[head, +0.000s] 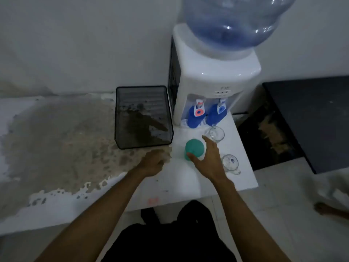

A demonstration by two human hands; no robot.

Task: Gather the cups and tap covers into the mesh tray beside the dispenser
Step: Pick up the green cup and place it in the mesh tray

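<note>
A black mesh tray (120, 118) stands with nothing in it on the counter, left of the white water dispenser (198, 76). Two blue tap covers (196, 115) (216, 113) hang on the dispenser's taps. An upside-down green cup (194, 147) stands in front of the dispenser. My right hand (209, 159) wraps around it from the right, thumb and fingers spread and touching its sides. One clear glass mug (216, 133) stands behind the hand, another (230, 163) to its right. My left hand (154, 162) rests on the counter just below the tray, fingers curled, holding nothing.
The counter (56, 148) left of the tray is worn, with peeling paint. Its right edge drops off just past the mugs. A dark table (311, 114) stands to the right. A large blue water bottle (234, 21) tops the dispenser.
</note>
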